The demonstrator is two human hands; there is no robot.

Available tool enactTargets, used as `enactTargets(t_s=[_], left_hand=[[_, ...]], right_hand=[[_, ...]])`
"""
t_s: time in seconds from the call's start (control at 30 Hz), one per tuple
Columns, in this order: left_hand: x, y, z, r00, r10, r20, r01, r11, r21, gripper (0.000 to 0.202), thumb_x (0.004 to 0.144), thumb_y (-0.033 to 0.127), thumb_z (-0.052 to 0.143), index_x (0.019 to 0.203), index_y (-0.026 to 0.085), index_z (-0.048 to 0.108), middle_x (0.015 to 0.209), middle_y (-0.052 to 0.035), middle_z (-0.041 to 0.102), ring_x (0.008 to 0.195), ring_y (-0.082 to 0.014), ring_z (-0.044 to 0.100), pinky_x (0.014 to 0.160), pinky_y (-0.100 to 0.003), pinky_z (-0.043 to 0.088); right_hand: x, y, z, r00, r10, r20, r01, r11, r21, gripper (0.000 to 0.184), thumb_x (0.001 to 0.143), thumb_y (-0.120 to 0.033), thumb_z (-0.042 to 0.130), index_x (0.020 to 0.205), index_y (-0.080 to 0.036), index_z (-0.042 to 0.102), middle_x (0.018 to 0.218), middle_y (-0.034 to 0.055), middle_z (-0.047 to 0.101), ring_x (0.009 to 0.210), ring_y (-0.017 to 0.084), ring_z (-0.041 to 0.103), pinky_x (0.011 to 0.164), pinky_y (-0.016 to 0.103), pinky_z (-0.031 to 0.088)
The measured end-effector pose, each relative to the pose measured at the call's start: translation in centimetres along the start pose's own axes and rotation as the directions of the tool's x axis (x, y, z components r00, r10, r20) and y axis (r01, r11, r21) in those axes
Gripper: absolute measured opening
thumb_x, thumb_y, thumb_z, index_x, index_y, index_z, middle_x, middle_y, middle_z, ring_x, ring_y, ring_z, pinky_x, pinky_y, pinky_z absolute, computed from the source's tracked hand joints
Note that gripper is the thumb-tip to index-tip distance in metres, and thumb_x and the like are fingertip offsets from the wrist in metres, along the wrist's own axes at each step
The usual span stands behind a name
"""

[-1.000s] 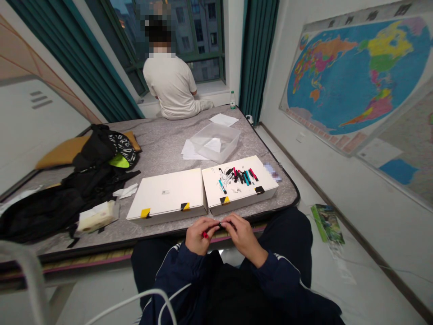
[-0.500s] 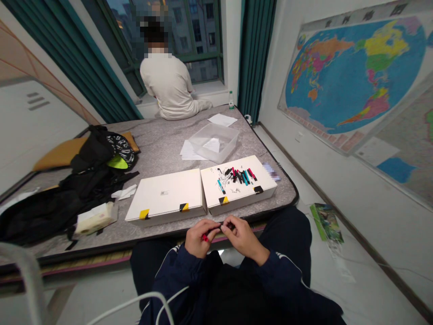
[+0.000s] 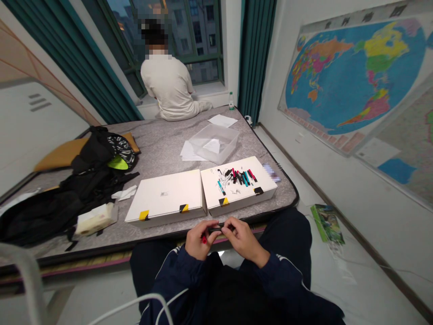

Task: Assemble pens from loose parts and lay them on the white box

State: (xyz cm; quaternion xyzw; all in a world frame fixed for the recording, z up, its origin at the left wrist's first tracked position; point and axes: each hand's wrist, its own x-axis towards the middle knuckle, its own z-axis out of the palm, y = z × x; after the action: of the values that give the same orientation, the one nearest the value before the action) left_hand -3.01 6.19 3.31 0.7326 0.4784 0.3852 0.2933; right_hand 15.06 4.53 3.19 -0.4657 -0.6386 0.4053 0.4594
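My left hand (image 3: 197, 238) and my right hand (image 3: 241, 234) meet over my lap, just in front of the mattress edge. Both pinch a thin dark pen (image 3: 216, 228) held level between them; a red tip shows at my left fingers. Just beyond, a white box (image 3: 257, 178) carries several loose pens and pen parts (image 3: 237, 177) in red, blue and black. A second white box (image 3: 165, 196) lies to its left with nothing on top.
A clear plastic bin (image 3: 214, 142) and loose papers sit farther back on the grey mattress (image 3: 162, 149). Black bags (image 3: 67, 194) and a tissue pack (image 3: 95, 218) lie at left. A person in white (image 3: 169, 88) sits by the window. A green book (image 3: 326, 222) lies on the floor.
My hands have stayed together over my lap, with the fingers shifting slightly along the pen. The view has tilted a little.
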Motion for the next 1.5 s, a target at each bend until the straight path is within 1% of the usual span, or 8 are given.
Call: enactTargets(t_s=[0.17,0.37,0.6,0.73,0.8,0.9,1.1,1.5], left_hand=[[-0.3,-0.2,0.4,0.999,-0.038,0.019,0.039,0.996,-0.074,0.027,0.078,0.027,0.073,0.103,0.018,0.068,0.085,-0.0056,0.075,0.047,-0.0096,0.054,0.054,-0.024,0.049],[-0.4,0.1,0.8,0.987,-0.16,-0.031,0.146,0.952,-0.268,0.031,0.073,0.028,0.077,0.101,0.017,0.068,0.087,-0.0069,0.076,0.056,-0.0128,0.063,0.056,-0.024,0.051],[-0.1,0.3,1.4,0.923,-0.385,-0.008,0.325,0.789,-0.522,0.026,0.067,0.03,0.08,0.086,0.014,0.072,0.077,-0.0057,0.075,0.041,-0.0049,0.049,0.04,-0.017,0.04],[-0.1,0.2,1.9,0.865,-0.498,0.057,0.403,0.625,-0.669,0.039,0.066,0.039,0.081,0.093,0.011,0.073,0.078,-0.0081,0.075,0.036,-0.0041,0.047,0.037,-0.018,0.04],[-0.1,0.2,2.0,0.854,-0.514,0.085,0.423,0.59,-0.687,0.045,0.067,0.043,0.08,0.096,0.01,0.073,0.074,-0.0077,0.074,0.033,-0.0031,0.043,0.035,-0.019,0.041],[-0.1,0.4,2.0,0.859,-0.503,0.092,0.422,0.595,-0.684,0.045,0.068,0.044,0.079,0.096,0.009,0.074,0.067,-0.0062,0.072,0.033,-0.0028,0.041,0.035,-0.018,0.04],[-0.5,0.6,2.2,0.867,-0.497,0.048,0.407,0.649,-0.643,0.042,0.072,0.043,0.076,0.098,0.01,0.073,0.082,-0.0102,0.075,0.035,-0.0039,0.045,0.036,-0.02,0.04],[-2.2,0.7,3.9,0.83,-0.55,0.092,0.464,0.591,-0.659,0.048,0.071,0.048,0.075,0.099,0.01,0.072,0.077,-0.0086,0.073,0.035,-0.0044,0.045,0.035,-0.019,0.035]], right_hand=[[0.0,0.4,0.1,0.999,-0.032,-0.004,0.032,0.997,-0.069,0.04,0.096,-0.034,0.047,0.059,-0.02,0.054,0.057,-0.0008,0.052,0.056,0.014,0.048,0.058,0.026,0.033],[-0.2,1.3,0.4,0.996,0.086,0.036,-0.088,0.993,0.073,0.044,0.096,-0.044,0.046,0.062,-0.019,0.058,0.054,-0.0009,0.054,0.051,0.013,0.051,0.051,0.023,0.036],[-0.4,1.8,1.7,0.971,0.204,0.128,-0.237,0.901,0.362,0.047,0.092,-0.057,0.045,0.07,-0.016,0.056,0.057,-0.0014,0.053,0.048,0.01,0.053,0.047,0.021,0.043],[-0.5,1.7,2.2,0.958,0.213,0.191,-0.275,0.87,0.409,0.05,0.091,-0.059,0.045,0.068,-0.015,0.055,0.056,-0.001,0.053,0.046,0.009,0.051,0.045,0.02,0.042],[-0.5,1.8,2.4,0.956,0.216,0.196,-0.281,0.867,0.413,0.05,0.091,-0.059,0.045,0.068,-0.015,0.056,0.056,-0.0006,0.054,0.046,0.009,0.051,0.045,0.02,0.042],[-0.6,1.9,2.6,0.956,0.229,0.18,-0.285,0.87,0.403,0.05,0.091,-0.059,0.045,0.068,-0.015,0.056,0.055,-0.0005,0.054,0.046,0.009,0.051,0.045,0.02,0.041],[-1.2,1.7,2.8,0.944,0.273,0.187,-0.328,0.848,0.416,0.051,0.089,-0.061,0.047,0.069,-0.015,0.055,0.055,-0.0005,0.055,0.045,0.009,0.05,0.046,0.02,0.041],[-3.0,1.7,2.1,0.898,0.379,0.225,-0.439,0.819,0.37,0.056,0.085,-0.068,0.046,0.068,-0.016,0.055,0.053,-0.0003,0.054,0.044,0.01,0.05,0.046,0.021,0.041]])
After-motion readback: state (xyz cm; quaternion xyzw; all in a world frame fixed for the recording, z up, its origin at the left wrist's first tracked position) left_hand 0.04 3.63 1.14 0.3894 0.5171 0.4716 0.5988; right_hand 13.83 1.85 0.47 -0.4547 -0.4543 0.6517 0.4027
